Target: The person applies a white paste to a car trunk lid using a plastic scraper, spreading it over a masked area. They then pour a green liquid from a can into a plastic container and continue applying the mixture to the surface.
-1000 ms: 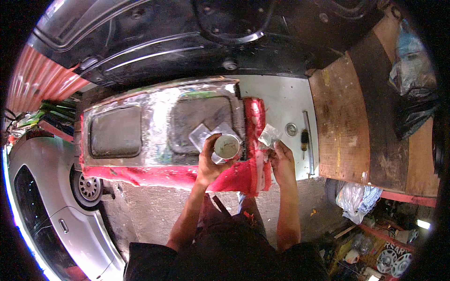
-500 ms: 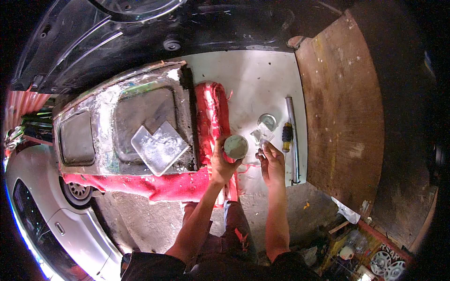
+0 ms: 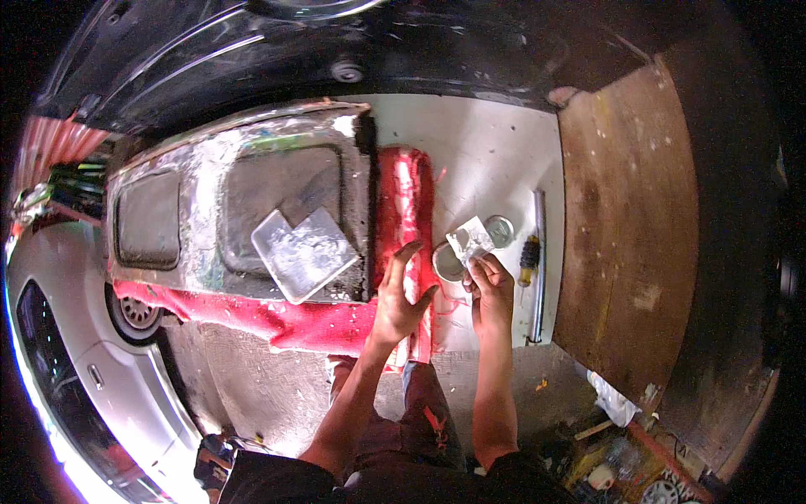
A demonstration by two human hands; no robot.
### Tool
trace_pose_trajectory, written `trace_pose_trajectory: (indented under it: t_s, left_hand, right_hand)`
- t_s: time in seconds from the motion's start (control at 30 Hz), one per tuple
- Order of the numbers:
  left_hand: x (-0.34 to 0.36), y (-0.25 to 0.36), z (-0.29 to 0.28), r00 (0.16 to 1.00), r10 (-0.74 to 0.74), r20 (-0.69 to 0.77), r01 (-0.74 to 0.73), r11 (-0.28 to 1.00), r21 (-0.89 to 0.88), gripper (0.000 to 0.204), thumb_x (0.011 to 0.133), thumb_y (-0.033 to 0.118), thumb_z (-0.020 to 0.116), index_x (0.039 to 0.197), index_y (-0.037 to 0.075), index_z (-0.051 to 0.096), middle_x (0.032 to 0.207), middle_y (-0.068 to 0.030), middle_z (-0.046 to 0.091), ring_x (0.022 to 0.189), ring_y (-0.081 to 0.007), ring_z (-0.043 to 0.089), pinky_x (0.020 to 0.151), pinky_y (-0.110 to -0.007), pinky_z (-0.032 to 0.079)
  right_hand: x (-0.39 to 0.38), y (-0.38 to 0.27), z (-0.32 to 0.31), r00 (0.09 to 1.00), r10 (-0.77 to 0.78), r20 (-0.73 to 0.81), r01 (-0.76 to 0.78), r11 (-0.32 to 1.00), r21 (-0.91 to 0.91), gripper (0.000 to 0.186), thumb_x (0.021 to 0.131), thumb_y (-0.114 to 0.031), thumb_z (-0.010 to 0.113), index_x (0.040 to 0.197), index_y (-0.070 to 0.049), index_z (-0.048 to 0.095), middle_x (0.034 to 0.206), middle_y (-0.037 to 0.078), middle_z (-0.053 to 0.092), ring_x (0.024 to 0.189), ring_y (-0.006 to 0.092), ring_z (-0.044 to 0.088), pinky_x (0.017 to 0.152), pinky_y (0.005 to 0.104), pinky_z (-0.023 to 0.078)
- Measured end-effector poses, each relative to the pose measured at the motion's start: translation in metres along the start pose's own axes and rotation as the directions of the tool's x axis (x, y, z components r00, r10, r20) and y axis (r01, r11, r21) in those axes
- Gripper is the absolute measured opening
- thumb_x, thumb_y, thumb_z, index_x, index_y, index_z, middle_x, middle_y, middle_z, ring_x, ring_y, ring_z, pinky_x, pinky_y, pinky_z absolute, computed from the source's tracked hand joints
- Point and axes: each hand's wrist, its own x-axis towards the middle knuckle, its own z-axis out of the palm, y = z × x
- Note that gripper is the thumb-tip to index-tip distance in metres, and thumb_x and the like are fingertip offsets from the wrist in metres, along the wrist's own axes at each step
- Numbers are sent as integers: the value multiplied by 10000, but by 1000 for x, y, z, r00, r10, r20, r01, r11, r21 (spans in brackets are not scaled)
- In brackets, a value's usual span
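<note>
My left hand (image 3: pixel 396 304) is empty, its fingers spread over the red cloth (image 3: pixel 406 197), to the left of a round open can (image 3: pixel 446 264). A thin white spreader (image 3: pixel 472 237) with greyish paste on it is pinched in my right hand (image 3: pixel 494 292), above the can's right side. That spreader hides part of the can. Behind it lies a round metal lid (image 3: pixel 501 237). A squarish white plate (image 3: pixel 307 259) with a notched edge and white smears rests on a worn, paint-stained panel (image 3: pixel 281 181).
Right of the can lie a tool with a yellow and black handle (image 3: pixel 528 260) and a metal tube (image 3: pixel 538 286), both on the white tabletop (image 3: pixel 495 147). A brown wooden board (image 3: pixel 625 244) stands at the right. A silver car (image 3: pixel 109 370) is at the left.
My left hand has let go of the can, which now stands on the white surface, and opened. My right hand has brought the spreader over the can's edge. The view has shifted slightly.
</note>
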Motion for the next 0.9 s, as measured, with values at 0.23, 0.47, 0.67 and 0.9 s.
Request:
trace_pose_trajectory:
  t_s: [0.23, 0.47, 0.67, 0.9]
  left_hand:
    - [-31, -31, -91, 890, -6, -457, 41, 997, 68, 522, 826, -122, 639, 1318, -6, 508, 1279, -147, 579, 1254, -261, 538, 1100, -408, 392]
    - [-42, -64, -145, 700, -153, -697, 572, 705, 420, 588, 844, 258, 739, 1335, 49, 491, 1330, -217, 453, 1272, -421, 408, 1059, -583, 308]
    - [-35, -73, -154, 689, -266, -674, 660, 614, 433, 537, 790, 324, 802, 1198, 74, 559, 1309, -214, 426, 1262, -431, 384, 1022, -603, 323]
    - [-40, -96, -180, 826, -258, -502, 408, 887, 215, 347, 877, 190, 746, 1129, 51, 551, 1113, -141, 552, 1067, -332, 535, 943, -508, 421]
  right_hand:
    - [-4, 36, 68, 990, 35, 136, -21, 994, -106, 143, 912, -121, 755, 1027, -43, 722, 939, 7, 708, 776, 72, 596, 682, 244, 454]
    - [-11, 70, 118, 964, 145, 221, -109, 980, -167, 167, 906, -126, 767, 1045, -42, 728, 903, 2, 714, 631, 66, 530, 571, 235, 404]
    - [-16, 87, 137, 973, 147, 179, -113, 976, -185, 180, 897, -112, 774, 1055, -41, 725, 915, 15, 717, 635, 70, 531, 577, 242, 407]
    - [-26, 94, 150, 978, 124, 167, -98, 983, -155, 170, 892, -105, 776, 1044, -52, 724, 915, 12, 721, 651, 70, 534, 586, 241, 411]
